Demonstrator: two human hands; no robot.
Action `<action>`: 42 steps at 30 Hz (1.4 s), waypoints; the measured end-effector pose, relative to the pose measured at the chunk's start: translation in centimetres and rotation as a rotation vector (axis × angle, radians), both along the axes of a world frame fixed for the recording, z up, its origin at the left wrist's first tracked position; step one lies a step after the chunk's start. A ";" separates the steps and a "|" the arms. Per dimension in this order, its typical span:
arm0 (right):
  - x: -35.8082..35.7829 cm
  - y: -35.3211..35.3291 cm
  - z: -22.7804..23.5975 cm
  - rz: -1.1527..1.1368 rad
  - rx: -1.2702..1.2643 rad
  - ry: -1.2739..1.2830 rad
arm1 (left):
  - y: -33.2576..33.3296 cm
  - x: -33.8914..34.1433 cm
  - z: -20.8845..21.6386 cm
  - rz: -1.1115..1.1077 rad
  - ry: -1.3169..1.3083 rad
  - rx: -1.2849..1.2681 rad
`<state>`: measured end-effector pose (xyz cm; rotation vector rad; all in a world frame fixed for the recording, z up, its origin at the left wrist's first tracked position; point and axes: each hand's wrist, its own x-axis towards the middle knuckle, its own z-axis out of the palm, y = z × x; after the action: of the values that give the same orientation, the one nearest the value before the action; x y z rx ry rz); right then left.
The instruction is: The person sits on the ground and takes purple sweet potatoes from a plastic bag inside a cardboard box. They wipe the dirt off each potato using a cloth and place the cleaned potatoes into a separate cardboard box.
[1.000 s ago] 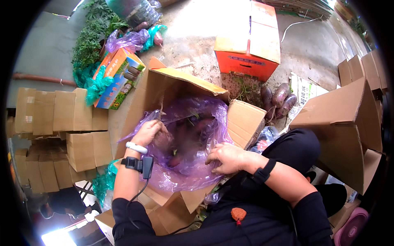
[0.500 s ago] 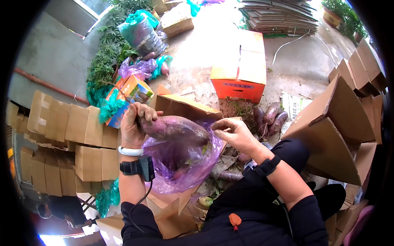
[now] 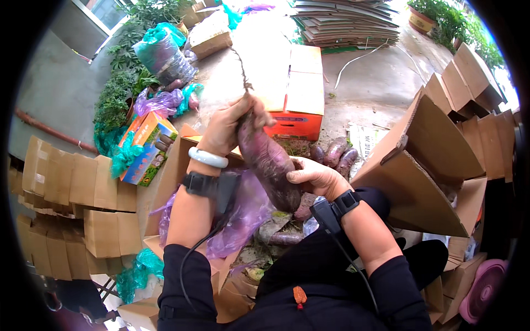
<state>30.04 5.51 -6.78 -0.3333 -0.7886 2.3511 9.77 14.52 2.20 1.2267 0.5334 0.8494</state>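
Note:
A large, dirt-smeared purple sweet potato hangs steeply tilted in front of me, a thin stringy root trailing from its upper end. My left hand is closed around that upper end. Lower down, my right hand grips its side, the thumb across the skin. Below my left forearm stands a cardboard box lined with a crumpled purple plastic bag; the forearm and the sweet potato hide part of it. More purple sweet potatoes lie on the ground beyond my right hand.
An orange and white carton stands ahead. To the right is an open brown box; to the left, rows of cardboard boxes. Flattened cardboard is piled at the back. A pink stool sits at lower right.
The sweet potato has swung from nearly level to steep and moved right, away from over the bag. My right hand, free before, now grips it. My view has shifted rightward.

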 end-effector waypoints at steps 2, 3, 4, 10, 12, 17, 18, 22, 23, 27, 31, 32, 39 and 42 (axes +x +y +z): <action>0.9 -0.5 -0.6 -0.153 -0.098 -0.021 | 0.0 2.2 -0.6 0.200 0.160 -0.032; 1.5 -0.5 -1.0 -0.195 -0.112 -0.029 | -0.9 3.7 -0.3 0.364 0.288 -0.033; 2.2 -0.4 -1.3 -0.244 -0.113 -0.056 | -0.9 3.6 -1.7 0.417 0.360 0.066; 4.6 0.0 -2.6 -0.493 -0.140 -0.092 | -12.9 5.3 -6.7 0.660 0.464 0.207; 4.8 0.1 -3.0 -0.527 -0.155 -0.101 | -15.4 5.9 -9.6 0.629 0.581 0.343; 4.3 0.0 -3.3 -0.553 -0.175 -0.088 | -16.2 6.7 -11.9 0.585 0.928 0.616; 4.1 0.0 -3.4 -0.559 -0.182 -0.084 | -15.8 6.6 -12.3 0.592 0.979 0.669; 3.8 0.1 -3.4 -0.623 -0.156 -0.122 | -15.1 6.3 -12.1 0.585 1.055 0.748; 3.6 0.2 -3.6 -0.652 -0.136 -0.152 | -14.9 6.4 -12.1 0.582 1.099 0.734; 2.2 0.0 -3.9 -0.899 -0.042 -0.261 | -14.2 7.2 -12.4 0.604 1.229 0.702; 0.8 -0.1 -4.1 -1.108 0.134 -0.549 | -13.5 8.6 -13.3 0.573 1.383 0.659; 0.4 -0.1 -3.9 -1.152 0.253 -0.653 | -13.3 8.9 -13.7 0.568 1.428 0.665; 1.2 0.1 -3.5 -1.330 1.035 -1.241 | -13.1 8.3 -12.4 0.488 1.515 0.906; 1.4 -0.1 -3.3 -1.365 1.015 -1.276 | -13.3 6.5 -11.8 0.530 1.598 0.899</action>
<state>31.45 5.40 -10.12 -1.3404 -1.4477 0.1566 16.25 1.23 -9.56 2.5909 1.9438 0.3105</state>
